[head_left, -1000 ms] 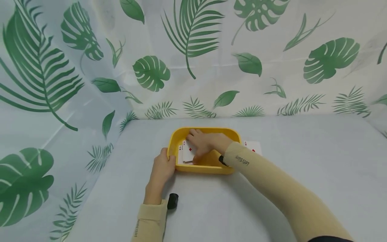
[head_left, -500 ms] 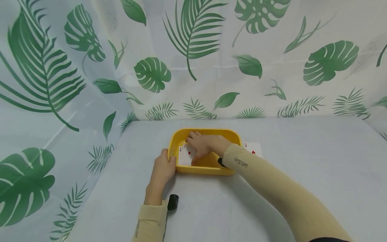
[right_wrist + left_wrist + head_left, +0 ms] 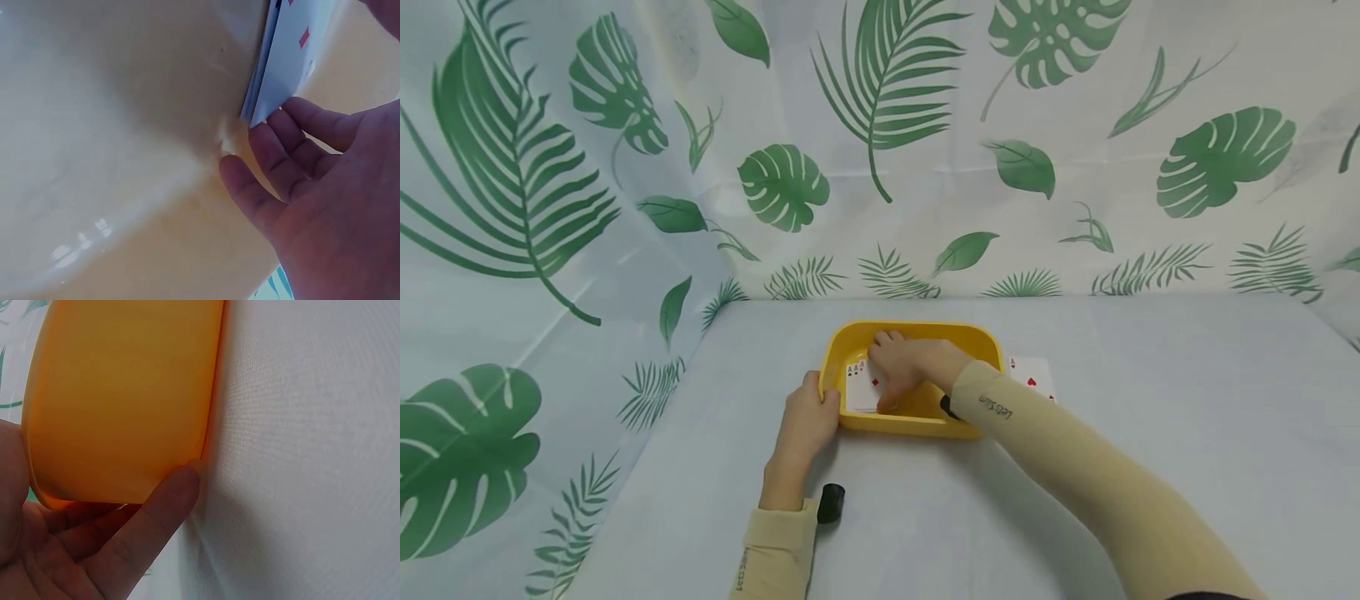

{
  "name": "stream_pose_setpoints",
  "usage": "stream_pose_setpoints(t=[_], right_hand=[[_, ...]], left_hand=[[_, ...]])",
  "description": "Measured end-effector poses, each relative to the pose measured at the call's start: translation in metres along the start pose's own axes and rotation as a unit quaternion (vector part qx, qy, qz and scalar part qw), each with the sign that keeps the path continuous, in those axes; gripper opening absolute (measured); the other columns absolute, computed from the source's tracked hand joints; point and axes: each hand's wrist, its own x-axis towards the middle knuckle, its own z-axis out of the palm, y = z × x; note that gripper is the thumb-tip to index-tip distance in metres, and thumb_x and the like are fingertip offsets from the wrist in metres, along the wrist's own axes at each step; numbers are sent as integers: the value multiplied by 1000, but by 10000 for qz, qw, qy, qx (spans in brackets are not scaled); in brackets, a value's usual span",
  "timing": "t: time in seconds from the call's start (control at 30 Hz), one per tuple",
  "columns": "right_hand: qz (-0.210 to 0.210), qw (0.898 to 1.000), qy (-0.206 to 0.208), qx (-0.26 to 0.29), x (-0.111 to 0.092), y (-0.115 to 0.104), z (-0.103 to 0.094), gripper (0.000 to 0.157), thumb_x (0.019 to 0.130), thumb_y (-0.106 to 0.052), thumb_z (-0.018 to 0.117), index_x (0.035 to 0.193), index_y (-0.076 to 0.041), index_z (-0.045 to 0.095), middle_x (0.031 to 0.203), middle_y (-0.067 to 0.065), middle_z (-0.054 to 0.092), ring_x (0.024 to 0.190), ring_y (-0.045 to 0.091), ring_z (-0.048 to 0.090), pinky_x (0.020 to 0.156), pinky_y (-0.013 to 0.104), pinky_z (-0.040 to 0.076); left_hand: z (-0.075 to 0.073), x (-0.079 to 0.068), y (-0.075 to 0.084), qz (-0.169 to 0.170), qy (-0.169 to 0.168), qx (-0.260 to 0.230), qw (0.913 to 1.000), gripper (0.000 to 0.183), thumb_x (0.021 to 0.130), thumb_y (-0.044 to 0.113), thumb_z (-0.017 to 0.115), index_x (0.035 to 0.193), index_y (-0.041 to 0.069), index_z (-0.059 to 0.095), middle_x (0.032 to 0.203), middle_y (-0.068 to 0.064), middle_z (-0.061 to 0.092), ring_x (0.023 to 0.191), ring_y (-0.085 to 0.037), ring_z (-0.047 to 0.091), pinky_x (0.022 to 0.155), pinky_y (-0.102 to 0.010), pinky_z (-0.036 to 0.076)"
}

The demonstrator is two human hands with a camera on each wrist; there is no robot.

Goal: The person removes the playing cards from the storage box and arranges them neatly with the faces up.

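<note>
A yellow plastic tray (image 3: 910, 427) sits toward the back of the table, its wall (image 3: 119, 394) filling much of the left wrist view. My left hand (image 3: 805, 421) grips its left end, with fingers curled round the rim. Inside, a slightly fanned stack of playing cards (image 3: 860, 393) lies face up at the left, aces at the corners and a red diamond on top. My right hand (image 3: 902, 367) reaches into the tray and holds the cards by their edges, thumb on the near side. The right wrist view shows its fingertips (image 3: 265, 140) at the card edge (image 3: 287, 75).
Right of the tray lies an ace of hearts (image 3: 1037, 373), partly hidden by the right sleeve (image 3: 1060, 450). A black wrist camera (image 3: 831, 503) sticks out beside the left cuff. Behind the white-covered table (image 3: 1187, 400) hangs a leaf-print cloth (image 3: 917, 200).
The top card has been brought down and in line with those beneath it, making a neater stack. My left hand keeps its grip on the tray.
</note>
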Motion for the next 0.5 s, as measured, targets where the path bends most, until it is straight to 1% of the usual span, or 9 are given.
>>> stream_pose_setpoints(t=[0.17,0.23,0.37,0.5], right_hand=[[61,9998,50,165,-4,2,-1,86,82,-54,76,143,-3,44,133,13,41,117,28,41,104,39,38],[25,9997,70,222,-7,2,-3,86,83,-54,76,143,-2,44,132,13,41,117,28,41,104,39,38],[-147,9990,200,375,-12,6,-8,81,85,-49,75,143,-1,44,134,14,42,118,29,41,105,40,37],[-327,9972,456,488,-20,10,-14,77,86,-43,74,143,0,46,135,15,45,118,29,44,104,40,38]], left_hand=[[0,0,1,8,-13,19,10000,37,99,15,45,129,-6,51,101,-15,61,81,-25,55,72,-38,48],[1,0,1,45,2,33,10000,37,98,14,46,128,-6,52,102,-15,62,81,-25,55,72,-39,48],[1,0,1,57,27,92,9999,37,98,13,46,128,-7,52,100,-15,62,80,-25,55,71,-39,48],[1,0,1,-9,16,102,9999,37,98,14,46,129,-6,51,98,-15,61,79,-24,55,69,-37,48]])
